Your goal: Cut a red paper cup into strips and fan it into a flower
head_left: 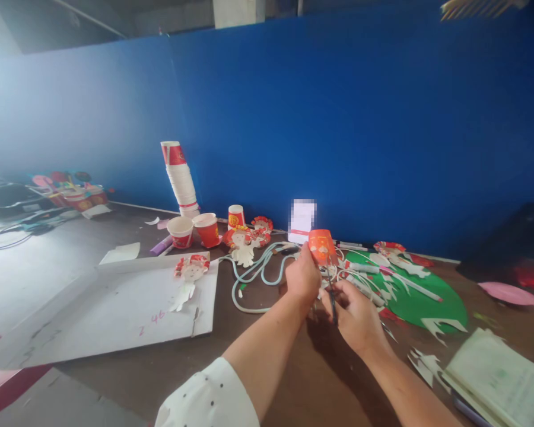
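Note:
My left hand (pixel 303 276) grips a red paper cup (pixel 322 247) by its side, holding it up above the table. Fingers of my right hand (pixel 351 311) are closed around a pair of dark-handled scissors (pixel 333 302), whose blades point up at the cup's lower edge. Whether the blades touch the paper I cannot tell. Behind the cup stands a lit phone screen (pixel 301 220), partly blurred. Pale blue cable (pixel 253 279) loops lie left of my hands. To the right, a green paper disc (pixel 431 299) carries pens and white paper scraps.
A tall cup stack (pixel 181 181) leans near the blue partition (pixel 338 118). Two cups (pixel 180 231) stand before it. Paper cut-out figures (pixel 192 268) lie about, one on a white board (pixel 129 314). An open notebook (pixel 501 373) and a pink oval (pixel 508 293) are at right.

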Motion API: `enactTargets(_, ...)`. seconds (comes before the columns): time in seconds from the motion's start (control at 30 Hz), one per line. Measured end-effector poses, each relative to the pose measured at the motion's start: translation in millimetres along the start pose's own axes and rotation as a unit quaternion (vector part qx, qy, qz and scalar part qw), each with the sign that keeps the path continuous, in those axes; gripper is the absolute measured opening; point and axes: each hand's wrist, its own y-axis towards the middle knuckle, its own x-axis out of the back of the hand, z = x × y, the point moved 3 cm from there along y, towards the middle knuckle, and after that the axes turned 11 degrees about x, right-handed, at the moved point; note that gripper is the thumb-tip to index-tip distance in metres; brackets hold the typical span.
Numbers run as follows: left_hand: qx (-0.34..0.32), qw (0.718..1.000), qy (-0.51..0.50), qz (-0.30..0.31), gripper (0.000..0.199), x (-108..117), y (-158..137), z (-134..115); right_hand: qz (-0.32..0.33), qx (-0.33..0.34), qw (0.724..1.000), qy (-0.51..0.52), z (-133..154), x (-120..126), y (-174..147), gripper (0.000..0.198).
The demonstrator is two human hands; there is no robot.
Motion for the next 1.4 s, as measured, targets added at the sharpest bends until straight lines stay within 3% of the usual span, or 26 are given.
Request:
enactTargets(0.23,0.011,1.000,0.007,0.015,0.056,-0.7,-0.9,-0.2,-0.012,0.022,1.000,0.004,-3.7,-2.2,-0.5,0.019)
enactTargets(0.57,0.000,0.999,0.010,0.049,0.056,-2.5,-6.5,-6.3,-0.032,0.001,0.999,0.044,4.6,1.3,3.3,0.022)
enactTargets(1.0,-0.030,0.999,0.012,0.020,0.052,-5.1,-10.3,-9.0,-0.047,0.014,0.997,0.063,3.3,4.9,2.3,0.025)
enactTargets(1.4,-0.050,0.997,0.059,0.013,0.052,-7.2,-6.4,-5.6,-0.052,-0.021,0.994,0.098,6.3,5.2,4.2,0.028)
